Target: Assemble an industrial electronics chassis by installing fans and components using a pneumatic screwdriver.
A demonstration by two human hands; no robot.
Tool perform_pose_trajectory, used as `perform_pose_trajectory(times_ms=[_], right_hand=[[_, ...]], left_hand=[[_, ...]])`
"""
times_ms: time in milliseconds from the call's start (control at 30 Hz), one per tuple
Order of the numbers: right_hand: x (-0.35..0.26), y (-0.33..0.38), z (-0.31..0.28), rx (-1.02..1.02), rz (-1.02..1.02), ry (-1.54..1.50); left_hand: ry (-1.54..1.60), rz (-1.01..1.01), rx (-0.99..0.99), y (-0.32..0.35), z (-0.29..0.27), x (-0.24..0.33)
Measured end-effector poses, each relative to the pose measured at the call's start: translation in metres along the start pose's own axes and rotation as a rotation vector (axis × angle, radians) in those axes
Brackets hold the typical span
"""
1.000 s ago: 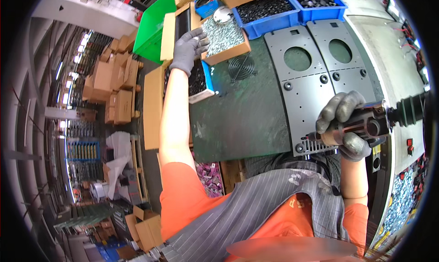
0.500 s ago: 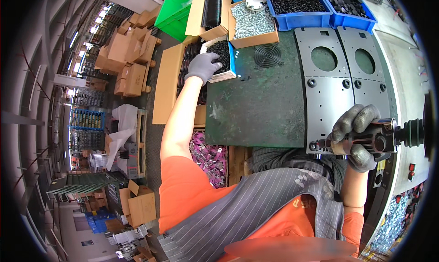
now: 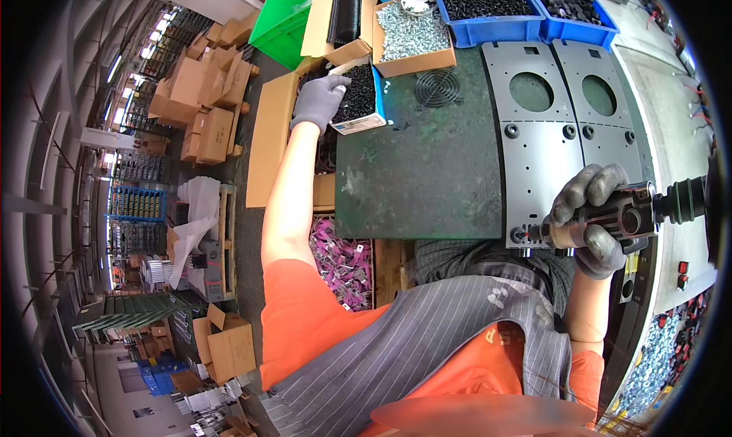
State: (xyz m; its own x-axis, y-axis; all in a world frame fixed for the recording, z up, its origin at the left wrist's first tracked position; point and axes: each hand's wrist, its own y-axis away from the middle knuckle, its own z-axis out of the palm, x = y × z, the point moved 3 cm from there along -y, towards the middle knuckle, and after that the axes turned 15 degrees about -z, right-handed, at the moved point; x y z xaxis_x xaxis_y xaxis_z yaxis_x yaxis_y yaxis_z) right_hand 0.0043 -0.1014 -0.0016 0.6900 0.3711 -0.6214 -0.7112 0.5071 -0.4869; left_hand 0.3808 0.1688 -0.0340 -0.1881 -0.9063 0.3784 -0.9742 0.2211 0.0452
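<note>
Left hand (image 3: 319, 100), gloved, reaches into a small box of black screws (image 3: 357, 101) at the far left edge of the green surface (image 3: 419, 170), fingers curled; whether it grips any, can't tell. Right hand (image 3: 591, 220) is closed around a black power screwdriver (image 3: 633, 212), tip at the near edge of a grey metal plate (image 3: 537, 151).

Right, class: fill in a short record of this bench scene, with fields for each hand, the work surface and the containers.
left hand: gloved left hand reaching into a small box of black parts
right hand: gloved right hand gripping a power driver
surface: green mat with two grey plates, each with a round hole
containers: carton of silver screws; blue bins of black parts; green crate
</note>
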Motion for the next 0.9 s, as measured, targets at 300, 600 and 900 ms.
perform_pose_trajectory(times_ms=[300,600,900], right_hand=[[-0.006,0.000,-0.009,0.023,-0.032,0.028],[-0.028,-0.025,0.001,-0.038,-0.213,0.055],[-0.039,-0.031,-0.001,-0.101,-0.481,0.207]], left_hand=[[1.611,-0.245,-0.810,0.045,0.031,0.045],[1.887,-0.287,-1.540,0.186,0.129,0.154],[1.628,-0.425,-1.677,0.235,0.151,0.182]])
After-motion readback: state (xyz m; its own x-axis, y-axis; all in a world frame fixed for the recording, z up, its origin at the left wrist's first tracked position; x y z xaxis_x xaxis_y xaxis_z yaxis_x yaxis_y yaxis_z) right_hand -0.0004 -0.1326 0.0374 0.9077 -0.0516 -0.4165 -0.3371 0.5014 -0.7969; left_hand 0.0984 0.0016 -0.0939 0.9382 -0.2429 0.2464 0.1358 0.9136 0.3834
